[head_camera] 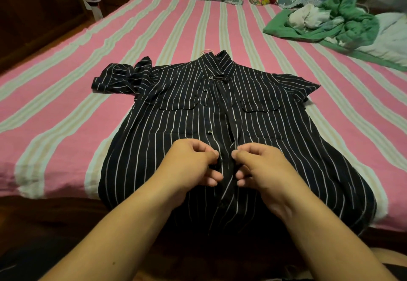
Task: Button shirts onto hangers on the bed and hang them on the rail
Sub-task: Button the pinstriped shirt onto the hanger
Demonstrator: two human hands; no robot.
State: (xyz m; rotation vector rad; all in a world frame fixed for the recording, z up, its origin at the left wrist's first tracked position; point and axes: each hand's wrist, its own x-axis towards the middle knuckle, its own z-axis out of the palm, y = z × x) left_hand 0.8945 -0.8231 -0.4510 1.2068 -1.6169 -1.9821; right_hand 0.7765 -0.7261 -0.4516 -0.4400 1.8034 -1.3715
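- One striped shirt (193,113) on the bed (66,95)
- Two hands
- Three pillows by the bed's head
- One green clothes heap (339,25) at the bed's right side

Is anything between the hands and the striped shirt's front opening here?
Nothing visible. The left hand and right hand both pinch the striped shirt at its placket, directly on the fabric. The green clothes pile lies far off on the bed.
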